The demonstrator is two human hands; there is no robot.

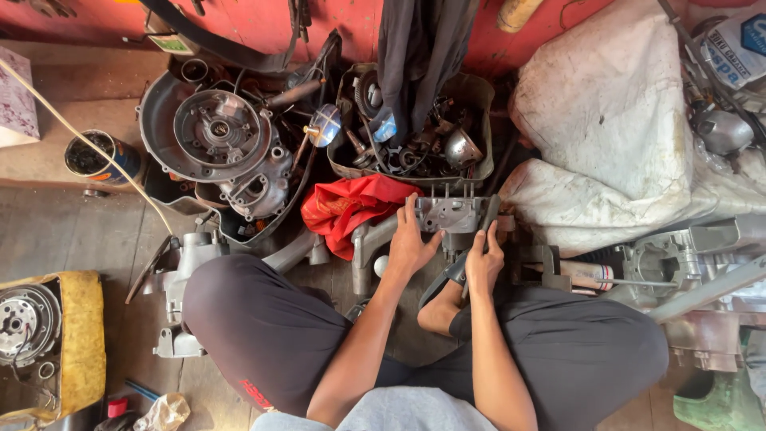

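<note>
Left hand (409,243) lies open, palm flat against the grey metal casing (448,214) on the floor, just beside a red cloth (351,206). Right hand (483,262) is closed around a dark tool (487,217) touching the casing's right edge.

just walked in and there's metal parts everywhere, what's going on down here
A person sits cross-legged on the floor, working on a grey metal engine casing in front of their knees. The left hand lies flat against the casing's side, steadying it. The right hand grips a dark tool handle set against the casing's other side. A red cloth lies just left of it, a tray of loose parts sits behind, and a round engine cover rests further left.
</note>
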